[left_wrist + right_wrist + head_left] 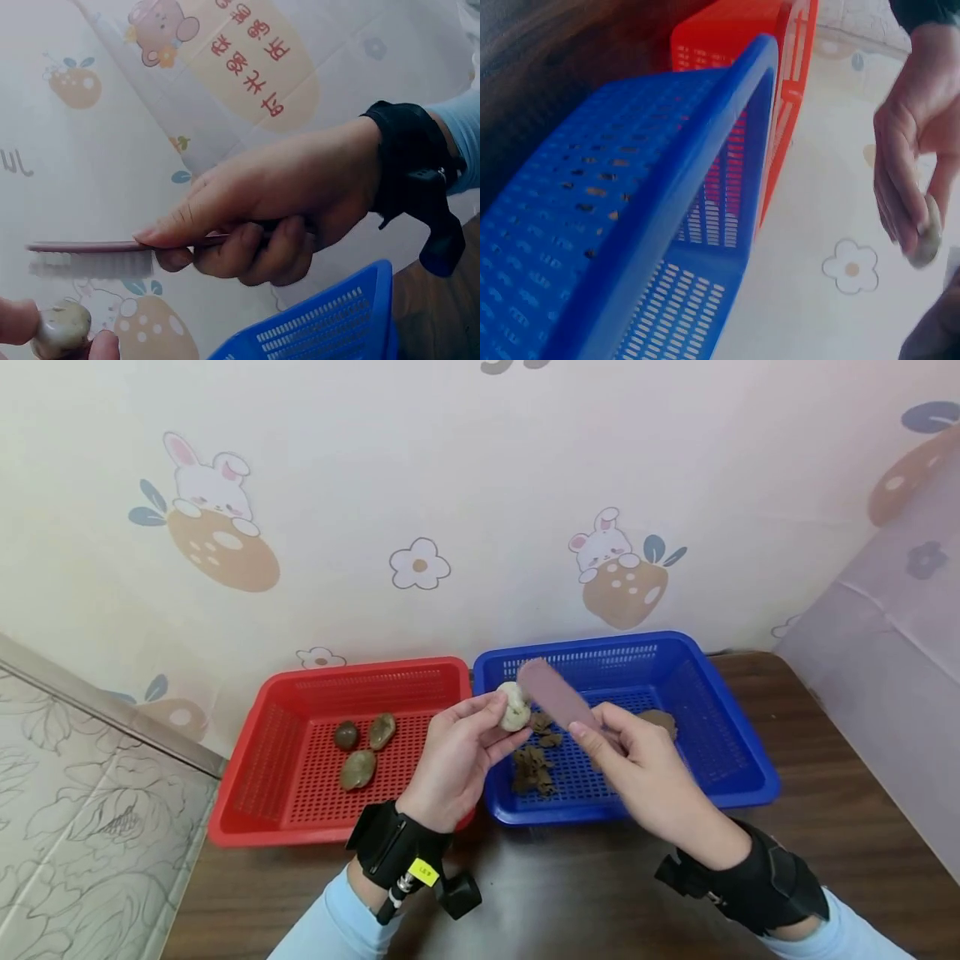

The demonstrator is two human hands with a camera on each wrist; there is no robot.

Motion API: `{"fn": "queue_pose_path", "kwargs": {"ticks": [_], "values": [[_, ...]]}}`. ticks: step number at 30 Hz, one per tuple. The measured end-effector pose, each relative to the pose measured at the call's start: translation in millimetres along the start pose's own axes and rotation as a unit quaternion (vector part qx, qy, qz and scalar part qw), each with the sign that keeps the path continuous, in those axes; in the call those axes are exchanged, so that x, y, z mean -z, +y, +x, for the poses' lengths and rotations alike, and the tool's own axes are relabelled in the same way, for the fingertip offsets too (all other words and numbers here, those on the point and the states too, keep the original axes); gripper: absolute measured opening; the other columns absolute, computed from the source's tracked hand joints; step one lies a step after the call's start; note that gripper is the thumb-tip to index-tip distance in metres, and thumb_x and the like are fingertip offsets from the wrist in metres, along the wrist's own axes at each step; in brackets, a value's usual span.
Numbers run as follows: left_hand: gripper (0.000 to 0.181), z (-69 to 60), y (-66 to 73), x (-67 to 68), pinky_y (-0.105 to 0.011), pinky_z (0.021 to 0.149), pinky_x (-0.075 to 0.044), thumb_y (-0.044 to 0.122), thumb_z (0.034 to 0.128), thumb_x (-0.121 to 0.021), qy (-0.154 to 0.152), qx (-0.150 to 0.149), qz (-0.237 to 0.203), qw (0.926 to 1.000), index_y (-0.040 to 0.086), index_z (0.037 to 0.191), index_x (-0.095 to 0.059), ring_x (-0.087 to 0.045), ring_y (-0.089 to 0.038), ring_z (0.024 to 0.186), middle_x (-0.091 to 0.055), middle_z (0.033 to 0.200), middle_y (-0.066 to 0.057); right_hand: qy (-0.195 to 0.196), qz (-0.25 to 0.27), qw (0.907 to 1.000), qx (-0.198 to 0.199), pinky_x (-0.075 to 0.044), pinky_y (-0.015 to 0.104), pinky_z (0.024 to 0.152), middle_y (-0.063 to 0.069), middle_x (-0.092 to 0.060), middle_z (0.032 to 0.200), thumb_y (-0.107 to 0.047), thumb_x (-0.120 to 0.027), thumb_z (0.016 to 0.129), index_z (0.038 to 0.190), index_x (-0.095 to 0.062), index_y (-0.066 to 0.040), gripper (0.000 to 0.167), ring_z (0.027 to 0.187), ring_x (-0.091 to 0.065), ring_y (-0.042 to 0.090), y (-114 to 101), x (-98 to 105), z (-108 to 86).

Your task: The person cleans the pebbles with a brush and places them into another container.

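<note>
Over the left edge of the blue basket, my left hand (457, 756) pinches a pale, greenish-white stone (515, 707) between thumb and fingers. My right hand (652, 768) grips a pinkish-mauve brush (555, 693) by its handle, thumb on top. In the left wrist view the brush's pale bristles (90, 265) point down, just above the stone (63, 330), with a small gap between them. The right wrist view shows the left hand (911, 142) holding the stone (928, 238) at its fingertips; only a dark part of the right hand shows there.
A red basket (247, 810) on the left holds three brownish-green stones (358, 770). The blue basket (757, 777) beside it holds crumbled brown clumps (532, 771) and a flat brown piece (660, 721). Both stand on a dark wooden table (585, 893) against a patterned wall.
</note>
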State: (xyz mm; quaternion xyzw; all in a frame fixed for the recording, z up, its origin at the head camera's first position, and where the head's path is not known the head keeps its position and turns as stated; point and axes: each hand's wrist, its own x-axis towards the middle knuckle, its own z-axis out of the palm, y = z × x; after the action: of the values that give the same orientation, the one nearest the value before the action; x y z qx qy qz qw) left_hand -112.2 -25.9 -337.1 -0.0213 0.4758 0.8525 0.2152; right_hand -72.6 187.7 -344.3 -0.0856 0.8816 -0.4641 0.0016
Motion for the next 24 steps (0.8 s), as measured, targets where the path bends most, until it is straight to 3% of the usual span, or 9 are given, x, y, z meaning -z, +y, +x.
{"fn": "queue_pose_path", "kwargs": {"ticks": [3,7,9,13,15,20,24], "values": [[0.036,0.4,-0.2,0.4,-0.035,0.091,-0.052,0.021,0.0934,-0.057,-0.001,0.001,-0.026,0.9997,0.005,0.125,-0.054,-0.062,-0.025,0.111,-0.059,0.126,-0.014,-0.015,-0.016,0.9998,0.002,-0.031,0.026,0.037,0.000,-0.042,0.059,-0.046,-0.043,0.096,0.101,-0.055,-0.023,0.026,0.043,-0.036,0.011,-1.8,-2.0,0.3],[0.037,0.2,0.6,0.4,-0.033,0.090,-0.052,0.021,0.0921,-0.058,0.005,0.002,-0.036,0.9993,0.006,0.125,-0.054,-0.060,-0.028,0.114,-0.056,0.127,-0.016,0.012,-0.051,0.9984,-0.020,-0.030,0.026,0.036,0.000,-0.041,0.059,-0.050,-0.040,0.096,0.104,-0.055,-0.019,0.035,0.043,-0.036,0.010,0.1,2.4,1.9],[0.037,-0.2,1.2,0.6,-0.033,0.089,-0.053,0.019,0.0915,-0.059,0.006,0.000,-0.036,0.9993,0.006,0.126,-0.055,-0.060,-0.028,0.114,-0.055,0.128,-0.015,0.019,-0.043,0.9987,-0.023,-0.030,0.027,0.036,0.001,-0.042,0.058,-0.050,-0.041,0.096,0.105,-0.055,-0.018,0.036,0.043,-0.037,0.012,0.6,4.5,1.8],[0.037,-0.6,2.0,0.4,-0.034,0.089,-0.052,0.013,0.0921,-0.058,0.000,-0.010,-0.035,0.9993,0.007,0.129,-0.054,-0.059,-0.027,0.116,-0.054,0.131,-0.014,-0.017,-0.005,0.9998,-0.007,-0.031,0.028,0.036,0.002,-0.043,0.059,-0.047,-0.043,0.096,0.101,-0.055,-0.020,0.031,0.043,-0.037,0.014,0.3,1.8,1.2],[0.038,-0.7,1.5,0.5,-0.033,0.090,-0.052,0.009,0.0920,-0.057,-0.005,-0.013,-0.031,0.9994,0.006,0.130,-0.053,-0.058,-0.027,0.118,-0.053,0.132,-0.013,-0.023,-0.015,0.9996,-0.005,-0.031,0.027,0.037,0.001,-0.043,0.059,-0.048,-0.042,0.096,0.100,-0.054,-0.020,0.031,0.043,-0.037,0.012,0.8,0.2,2.5],[0.040,-0.8,-0.8,1.4,-0.033,0.090,-0.052,0.009,0.0883,-0.062,0.007,-0.033,0.026,0.9991,0.009,0.127,-0.055,-0.060,-0.029,0.115,-0.058,0.127,-0.013,0.010,-0.059,0.9981,-0.014,-0.029,0.026,0.036,0.000,-0.040,0.058,-0.050,-0.041,0.096,0.103,-0.055,-0.019,0.036,0.042,-0.035,0.010,2.8,4.8,4.8],[0.039,-1.8,-1.2,2.6,-0.035,0.087,-0.054,0.011,0.0832,-0.069,0.033,-0.065,0.091,0.9932,0.010,0.121,-0.059,-0.066,-0.027,0.105,-0.065,0.117,-0.011,-0.008,-0.020,0.9998,0.005,-0.029,0.028,0.036,0.002,-0.040,0.057,-0.046,-0.044,0.096,0.103,-0.056,-0.020,0.029,0.042,-0.035,0.014,-2.0,6.6,3.4]]}}
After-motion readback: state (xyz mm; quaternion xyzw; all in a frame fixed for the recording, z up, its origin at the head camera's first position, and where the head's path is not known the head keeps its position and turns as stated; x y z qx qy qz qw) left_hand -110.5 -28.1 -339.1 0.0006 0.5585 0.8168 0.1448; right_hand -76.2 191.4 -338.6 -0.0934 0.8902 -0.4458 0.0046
